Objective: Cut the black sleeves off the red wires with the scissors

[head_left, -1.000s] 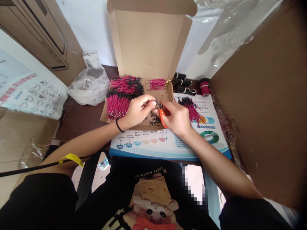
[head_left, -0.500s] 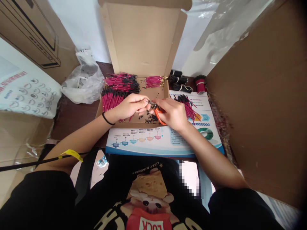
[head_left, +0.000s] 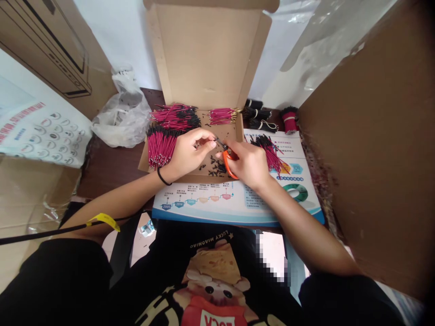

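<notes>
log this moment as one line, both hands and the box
right hand: gripping orange tool | left hand: pinched at its tip, hold unclear | box: open, wires and black bits inside

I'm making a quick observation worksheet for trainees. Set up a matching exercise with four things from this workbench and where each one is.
Things:
1. Orange-handled scissors
2. Black wristband
3. Plastic bag
4. Small black pieces

Places:
A. Scattered on the floor of the open cardboard box
B. In the right hand
C. On the dark tabletop, left of the box
D. Around the left arm, at the wrist

Pairs: 1-B, 2-D, 3-C, 4-A
</notes>
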A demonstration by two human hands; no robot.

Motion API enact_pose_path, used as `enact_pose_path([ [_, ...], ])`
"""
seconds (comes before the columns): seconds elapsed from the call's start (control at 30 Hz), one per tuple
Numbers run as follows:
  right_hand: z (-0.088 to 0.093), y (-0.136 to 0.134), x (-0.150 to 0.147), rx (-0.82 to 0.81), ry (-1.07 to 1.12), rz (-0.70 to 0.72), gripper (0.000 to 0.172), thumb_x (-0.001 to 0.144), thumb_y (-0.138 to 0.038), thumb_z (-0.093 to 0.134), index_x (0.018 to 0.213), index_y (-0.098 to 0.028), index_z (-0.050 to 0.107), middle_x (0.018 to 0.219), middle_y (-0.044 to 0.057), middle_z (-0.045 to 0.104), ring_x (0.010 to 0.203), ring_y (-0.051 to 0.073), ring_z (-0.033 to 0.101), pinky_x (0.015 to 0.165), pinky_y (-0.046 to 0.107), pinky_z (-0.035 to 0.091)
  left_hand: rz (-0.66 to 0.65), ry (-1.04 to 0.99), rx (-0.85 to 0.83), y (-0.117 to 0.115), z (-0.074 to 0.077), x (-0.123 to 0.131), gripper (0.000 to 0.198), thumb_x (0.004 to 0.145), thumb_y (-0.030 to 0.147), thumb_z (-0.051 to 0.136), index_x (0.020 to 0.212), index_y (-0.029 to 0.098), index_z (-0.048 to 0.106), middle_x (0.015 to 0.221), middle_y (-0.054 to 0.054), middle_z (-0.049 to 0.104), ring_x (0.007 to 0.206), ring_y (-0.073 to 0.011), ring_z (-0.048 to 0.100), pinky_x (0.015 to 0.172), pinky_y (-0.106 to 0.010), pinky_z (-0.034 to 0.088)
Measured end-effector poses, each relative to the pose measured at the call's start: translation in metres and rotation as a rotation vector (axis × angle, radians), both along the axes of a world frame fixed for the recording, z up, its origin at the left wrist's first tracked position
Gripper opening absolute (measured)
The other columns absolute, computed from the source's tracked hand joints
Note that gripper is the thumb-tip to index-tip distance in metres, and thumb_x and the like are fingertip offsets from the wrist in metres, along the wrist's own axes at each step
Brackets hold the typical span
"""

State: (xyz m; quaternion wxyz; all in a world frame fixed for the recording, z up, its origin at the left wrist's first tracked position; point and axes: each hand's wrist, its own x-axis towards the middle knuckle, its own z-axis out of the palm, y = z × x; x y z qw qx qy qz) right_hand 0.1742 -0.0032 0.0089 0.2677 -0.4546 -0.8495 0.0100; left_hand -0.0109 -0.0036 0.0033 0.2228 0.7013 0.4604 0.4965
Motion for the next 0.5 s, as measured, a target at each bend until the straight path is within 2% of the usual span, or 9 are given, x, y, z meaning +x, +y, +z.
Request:
enact_pose_path([
  [0.13, 0.000, 0.002, 0.003, 0.024, -0.019, 0.044, 0.044, 0.091, -0.049, 0.047, 0.109, -0.015, 0.070, 0.080, 0.009, 0.072, 0.070, 0.018, 0.064, 0.060, 0.028, 0.041, -0.057, -0.006, 0.009, 0.000, 0.001, -0.002, 0.015, 0.084, 0.029, 0.060, 0.077, 0.016, 0.063, 0.077, -0.004, 0.069, 0.068, -0.0113, 0.061, 0.057, -0.022, 0.046],
  [0.23, 0.000, 0.006, 0.006, 0.038, -0.030, 0.070, 0.041, 0.091, -0.046, 0.049, 0.111, -0.017, 0.069, 0.084, 0.008, 0.072, 0.073, 0.018, 0.064, 0.061, 0.028, 0.042, -0.132, -0.010, -0.063, 0.000, 0.004, -0.003, 0.018, 0.086, 0.028, 0.057, 0.075, 0.015, 0.061, 0.067, -0.002, 0.066, 0.060, -0.0096, 0.059, 0.054, -0.020, 0.044],
  [0.37, -0.002, 0.011, 0.010, 0.051, -0.053, 0.081, 0.036, 0.091, -0.041, 0.049, 0.113, -0.020, 0.068, 0.085, 0.007, 0.072, 0.076, 0.018, 0.064, 0.063, 0.028, 0.042, -0.235, 0.001, -0.156, 0.000, 0.009, -0.004, 0.025, 0.089, 0.032, 0.052, 0.073, 0.014, 0.059, 0.062, -0.002, 0.063, 0.056, -0.0087, 0.057, 0.054, -0.020, 0.044],
  [0.5, -0.002, 0.014, 0.013, 0.057, -0.076, 0.080, 0.036, 0.091, -0.043, 0.049, 0.113, -0.021, 0.068, 0.083, 0.005, 0.071, 0.074, 0.018, 0.063, 0.061, 0.028, 0.041, -0.306, -0.018, -0.219, 0.001, 0.008, -0.005, 0.036, 0.093, 0.039, 0.043, 0.069, 0.015, 0.056, 0.052, 0.002, 0.051, 0.046, -0.0070, 0.048, 0.049, -0.019, 0.040],
])
